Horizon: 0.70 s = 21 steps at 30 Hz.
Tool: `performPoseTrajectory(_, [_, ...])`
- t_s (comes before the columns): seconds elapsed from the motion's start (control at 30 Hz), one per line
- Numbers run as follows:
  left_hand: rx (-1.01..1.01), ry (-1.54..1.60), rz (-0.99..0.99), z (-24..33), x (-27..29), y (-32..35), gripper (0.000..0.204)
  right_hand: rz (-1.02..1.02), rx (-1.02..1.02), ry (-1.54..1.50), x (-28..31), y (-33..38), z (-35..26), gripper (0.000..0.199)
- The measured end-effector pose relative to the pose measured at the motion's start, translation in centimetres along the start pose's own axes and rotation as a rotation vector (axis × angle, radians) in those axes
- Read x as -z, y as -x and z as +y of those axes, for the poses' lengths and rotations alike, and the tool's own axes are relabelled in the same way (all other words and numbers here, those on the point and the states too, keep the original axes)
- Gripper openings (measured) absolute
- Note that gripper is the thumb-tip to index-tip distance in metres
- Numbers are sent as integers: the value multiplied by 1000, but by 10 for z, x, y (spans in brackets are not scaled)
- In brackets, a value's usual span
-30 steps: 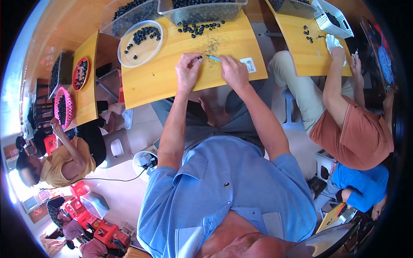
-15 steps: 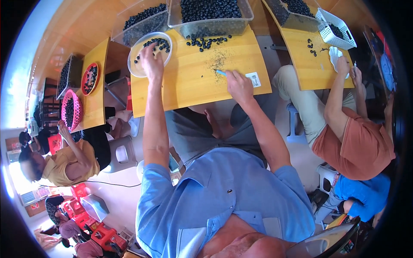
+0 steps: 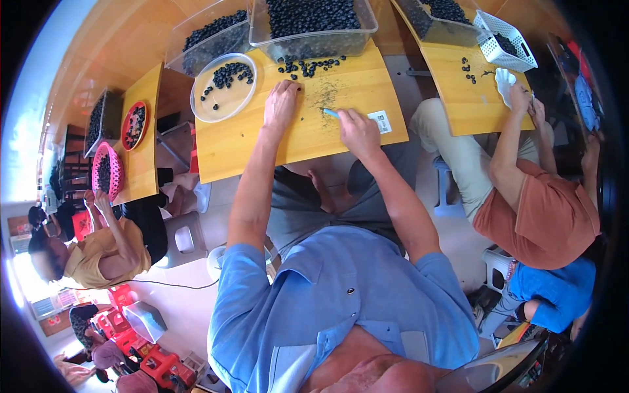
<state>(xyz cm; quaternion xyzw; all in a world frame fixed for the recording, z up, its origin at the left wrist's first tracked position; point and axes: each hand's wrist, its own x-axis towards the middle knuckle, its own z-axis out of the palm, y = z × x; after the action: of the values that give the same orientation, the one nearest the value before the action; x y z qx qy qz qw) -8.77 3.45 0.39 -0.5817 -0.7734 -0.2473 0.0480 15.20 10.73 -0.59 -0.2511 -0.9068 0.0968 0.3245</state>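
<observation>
My right hand grips a slim light-blue tool, pen-like in shape, its tip low over dark crumbs on the yellow tabletop. My left hand is closed at the middle of the table, palm down. A dark spot shows at its fingertips, too small to name. Just beyond lie loose dark round pieces, like beads or berries. Left of that hand stands a shallow round clear tub with more of these pieces in it.
Clear bins full of dark pieces stand at the table's far edge. A printed white label lies right of my right hand. At the right table a person works beside a white basket. Another person at left handles a pink basket.
My left hand has moved from over the round tub rightward and nearer the loose pieces. The tub's pieces are now uncovered to view. My right hand keeps the blue tool in nearly the same place.
</observation>
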Motion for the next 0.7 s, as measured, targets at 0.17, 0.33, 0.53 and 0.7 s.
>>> performPoseTrajectory(0.17, [79,74,-43,2,10,-1,21,20,4,-16,3,0,-1,16])
performPoseTrajectory(0.33, [100,247,60,3,9,6,25,10,2,-20,5,-1,-5,16])
performPoseTrajectory(0.53, [574,675,10,51,8,37,26,-11,-3,-9,3,4,1,17])
performPoseTrajectory(0.7, [553,719,145,63,-10,62,23,-10,23,-21,1,-1,1,18])
